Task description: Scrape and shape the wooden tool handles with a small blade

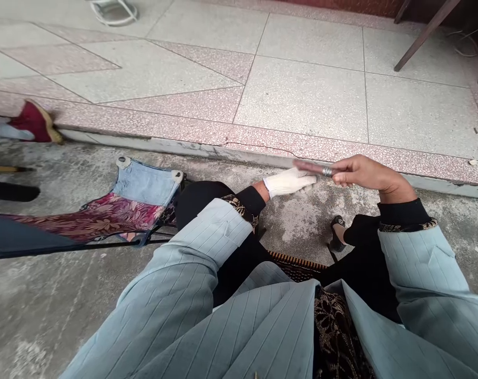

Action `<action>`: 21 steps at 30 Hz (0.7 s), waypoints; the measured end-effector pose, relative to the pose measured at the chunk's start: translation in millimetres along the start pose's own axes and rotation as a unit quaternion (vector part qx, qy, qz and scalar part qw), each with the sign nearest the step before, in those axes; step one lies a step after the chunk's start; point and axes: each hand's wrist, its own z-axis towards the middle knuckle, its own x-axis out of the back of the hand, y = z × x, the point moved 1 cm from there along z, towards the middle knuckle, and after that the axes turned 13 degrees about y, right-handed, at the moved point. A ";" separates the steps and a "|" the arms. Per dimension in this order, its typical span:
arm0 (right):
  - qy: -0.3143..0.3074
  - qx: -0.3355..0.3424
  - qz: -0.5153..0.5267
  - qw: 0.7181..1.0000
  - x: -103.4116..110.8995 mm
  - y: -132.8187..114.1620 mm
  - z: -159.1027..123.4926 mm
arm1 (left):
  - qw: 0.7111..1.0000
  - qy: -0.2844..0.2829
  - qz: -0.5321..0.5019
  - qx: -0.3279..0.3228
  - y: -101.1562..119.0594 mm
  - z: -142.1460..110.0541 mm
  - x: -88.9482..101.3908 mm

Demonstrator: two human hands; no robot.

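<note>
My right hand (359,172) is bare and closed round one end of a slim, dark brown tool with silvery wire wound about it (312,167). The tool is blurred, and I cannot tell its exact kind. Its far end points left, over my left hand (288,182). That hand wears a white knitted glove. Its fingers stretch to the right, loosely side by side, just below the tool. Whether the glove touches the tool I cannot tell.
A low step with a tiled terrazzo edge (207,113) runs across in front. To the left stands a folding seat with denim and flowered cloth (144,184). Another person's red shoe (33,122) rests by the step. A dark wooden leg (426,37) stands at the upper right.
</note>
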 end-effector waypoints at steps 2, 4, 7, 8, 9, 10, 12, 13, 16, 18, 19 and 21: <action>0.111 0.009 0.055 0.992 3.0 0.8 0.2 | 0.999 -0.025 0.017 0.017 -0.4 -1.3 -8.1; 0.205 -0.002 0.034 0.978 5.8 3.8 2.9 | 0.996 -0.071 0.051 -0.006 5.3 -3.9 -15.0; 0.268 -0.068 -0.185 0.943 10.8 11.1 9.9 | 0.990 -0.117 0.069 -0.040 19.6 -8.5 -18.5; 0.262 -0.080 -0.257 0.927 11.9 13.4 12.4 | 0.989 -0.118 0.074 -0.040 24.2 -9.7 -17.5; 0.249 -0.086 -0.318 0.911 12.3 15.6 14.5 | 0.989 -0.118 0.077 -0.038 28.3 -10.7 -15.6; 0.228 -0.086 -0.363 0.899 12.0 17.5 16.4 | 0.989 -0.117 0.079 -0.034 31.7 -11.6 -12.9; 0.178 -0.082 -0.425 0.884 9.3 20.6 19.1 | 0.990 -0.115 0.079 -0.028 36.9 -13.2 -6.0; 0.156 -0.083 -0.447 0.877 7.1 21.9 19.9 | 0.990 -0.115 0.080 -0.026 38.9 -14.0 -2.1; 0.076 -0.096 -0.478 0.870 -2.8 24.2 21.3 | 0.990 -0.112 0.083 -0.025 42.7 -16.4 9.5; -0.003 -0.101 -0.462 0.881 -12.1 23.9 21.4 | 0.994 -0.085 0.073 -0.014 43.2 -16.9 16.6; -0.044 -0.099 -0.442 0.890 -17.2 22.8 20.9 | 0.996 -0.060 0.066 -0.006 42.6 -16.4 19.7; -0.108 -0.083 -0.388 0.912 -26.5 18.8 19.3 | 0.999 -0.003 0.053 0.004 39.9 -14.2 25.0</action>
